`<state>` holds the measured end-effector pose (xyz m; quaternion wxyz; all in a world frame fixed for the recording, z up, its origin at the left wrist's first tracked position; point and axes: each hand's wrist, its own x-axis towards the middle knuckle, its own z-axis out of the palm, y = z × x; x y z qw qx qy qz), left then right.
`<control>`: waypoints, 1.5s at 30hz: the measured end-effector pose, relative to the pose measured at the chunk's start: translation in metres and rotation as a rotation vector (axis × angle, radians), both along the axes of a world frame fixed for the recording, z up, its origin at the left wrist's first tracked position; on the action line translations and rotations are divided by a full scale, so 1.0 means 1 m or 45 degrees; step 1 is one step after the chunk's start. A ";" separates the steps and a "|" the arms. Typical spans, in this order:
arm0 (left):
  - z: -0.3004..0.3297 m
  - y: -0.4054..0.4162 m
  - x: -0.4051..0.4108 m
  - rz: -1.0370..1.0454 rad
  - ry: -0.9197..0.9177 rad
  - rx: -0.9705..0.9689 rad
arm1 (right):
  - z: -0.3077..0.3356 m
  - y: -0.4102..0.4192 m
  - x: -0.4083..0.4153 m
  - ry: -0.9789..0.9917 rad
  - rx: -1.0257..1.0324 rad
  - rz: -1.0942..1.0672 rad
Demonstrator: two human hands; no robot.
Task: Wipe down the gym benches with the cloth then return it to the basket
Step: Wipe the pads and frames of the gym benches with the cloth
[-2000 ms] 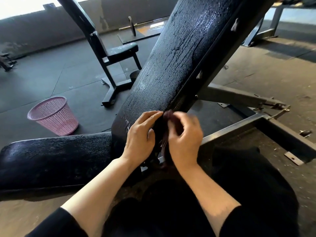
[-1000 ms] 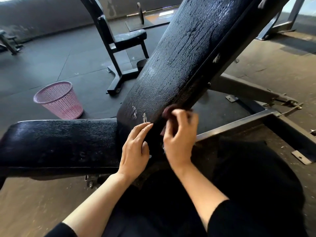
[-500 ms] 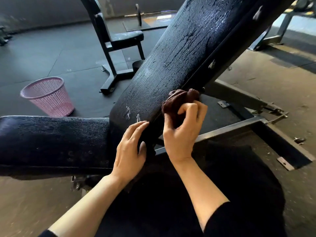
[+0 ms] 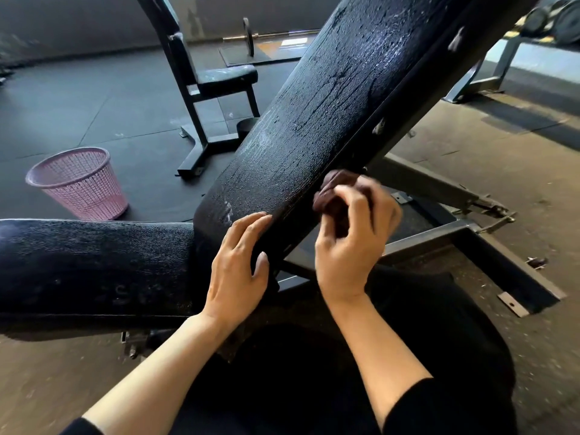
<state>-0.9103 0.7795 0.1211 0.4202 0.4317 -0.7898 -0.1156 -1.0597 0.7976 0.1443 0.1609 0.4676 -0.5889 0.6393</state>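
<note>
Gym floor [image 4: 94,102] is dark rubber matting at left and rear, bare dusty concrete [image 4: 470,171] at right. On the matting: pink mesh basket [image 4: 78,183] upright, a small black seat bench [image 4: 207,98] behind it, and a barbell with plate [image 4: 249,36] on a mat far back. Near adjustable bench's steel frame [image 4: 455,230] sits on the floor, flat seat pad [image 4: 94,265] at left, inclined back pad [image 4: 329,105] wet with droplets.

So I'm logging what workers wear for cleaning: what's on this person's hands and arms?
Both hands, left hand and right hand, are bare: no gloves, rings or watch visible. The forearms are uncovered too; black sleeves begin only near the elbows.
</note>
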 end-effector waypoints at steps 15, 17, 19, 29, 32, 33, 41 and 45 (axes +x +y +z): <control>-0.015 0.001 -0.001 -0.004 -0.047 0.036 | -0.038 -0.015 0.018 0.129 0.152 0.035; -0.017 0.001 -0.001 0.004 -0.053 0.062 | -0.053 -0.009 0.025 0.135 0.266 0.105; -0.020 0.001 0.003 0.021 -0.063 0.085 | -0.074 0.005 0.036 0.168 0.429 0.239; -0.029 0.002 0.025 0.045 -0.086 0.080 | -0.031 -0.018 0.024 -0.004 0.164 -0.005; -0.034 0.001 0.025 0.051 -0.076 0.092 | -0.067 -0.005 0.050 0.109 0.340 0.179; -0.035 0.000 0.025 0.058 -0.072 0.099 | -0.076 0.003 0.056 0.129 0.412 0.248; -0.033 -0.001 0.031 0.086 -0.050 0.115 | -0.070 -0.002 0.056 0.121 0.374 0.243; -0.015 -0.003 0.022 0.072 0.002 0.065 | -0.073 0.020 0.057 0.126 0.502 0.430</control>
